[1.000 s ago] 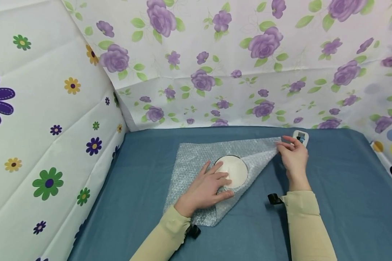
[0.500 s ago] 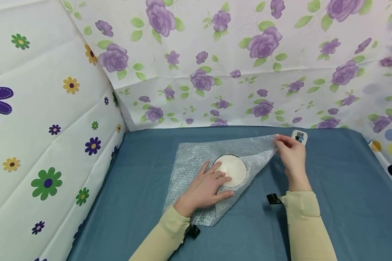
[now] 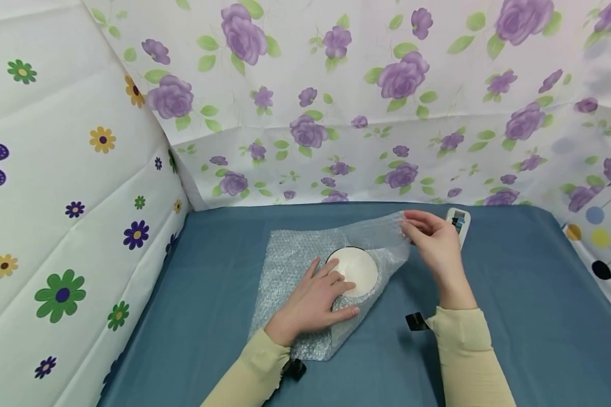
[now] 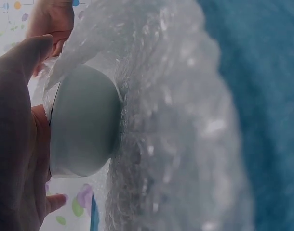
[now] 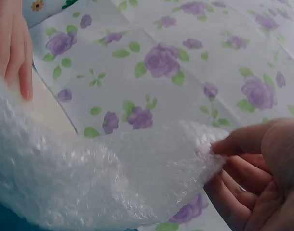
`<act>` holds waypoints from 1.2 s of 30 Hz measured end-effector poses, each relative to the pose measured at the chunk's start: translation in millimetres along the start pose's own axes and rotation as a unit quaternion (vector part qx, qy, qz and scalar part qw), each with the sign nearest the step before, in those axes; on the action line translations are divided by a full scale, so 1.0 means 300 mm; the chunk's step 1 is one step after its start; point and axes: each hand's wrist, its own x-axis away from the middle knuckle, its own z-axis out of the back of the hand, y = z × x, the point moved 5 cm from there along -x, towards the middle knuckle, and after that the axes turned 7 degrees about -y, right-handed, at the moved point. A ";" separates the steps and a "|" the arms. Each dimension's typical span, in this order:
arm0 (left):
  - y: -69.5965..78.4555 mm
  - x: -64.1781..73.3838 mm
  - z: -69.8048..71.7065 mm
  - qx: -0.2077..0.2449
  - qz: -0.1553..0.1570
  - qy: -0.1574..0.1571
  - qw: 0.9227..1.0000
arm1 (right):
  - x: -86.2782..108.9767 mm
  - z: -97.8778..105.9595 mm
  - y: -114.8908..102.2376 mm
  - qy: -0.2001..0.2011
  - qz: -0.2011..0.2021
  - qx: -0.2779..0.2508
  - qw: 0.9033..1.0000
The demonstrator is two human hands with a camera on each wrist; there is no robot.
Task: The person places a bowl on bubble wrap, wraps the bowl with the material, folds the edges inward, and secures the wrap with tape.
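A pale bowl (image 3: 361, 270) with a thin dark rim sits on a sheet of bubble wrap (image 3: 290, 263). From above, its top looks cream-white; in the left wrist view its rounded outer side (image 4: 86, 122) shows. My left hand (image 3: 310, 299) rests on the bowl with fingers spread over its near left part. To the right of the bowl, my right hand (image 3: 438, 251) pinches a raised corner of the bubble wrap between thumb and fingers. The lifted flap (image 5: 152, 168) stands up along the bowl's right side, as the right wrist view shows.
A blue cloth (image 3: 214, 282) covers the table. Behind the right hand lies a small white object (image 3: 465, 217) with a dark, blue-marked middle, partly hidden. Flower-printed sheets (image 3: 265, 113) rise at the back and sides.
My right hand has drawn the bubble wrap corner leftward, closer to the bowl, and the flap now bulges upward. The left hand stays on the bowl. The head view has shifted slightly.
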 end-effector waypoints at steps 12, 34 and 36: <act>-0.003 -0.007 -0.005 0.001 0.000 0.004 1.000 | 0.031 -0.087 -0.056 -0.116 0.033 0.011 0.993; -0.004 -0.003 0.006 -0.003 0.005 0.009 1.000 | 0.056 -0.139 -0.098 -0.158 0.021 0.131 0.979; -0.004 -0.001 0.004 -0.001 0.005 0.008 1.000 | 0.063 -0.150 -0.097 -0.173 0.016 0.138 0.975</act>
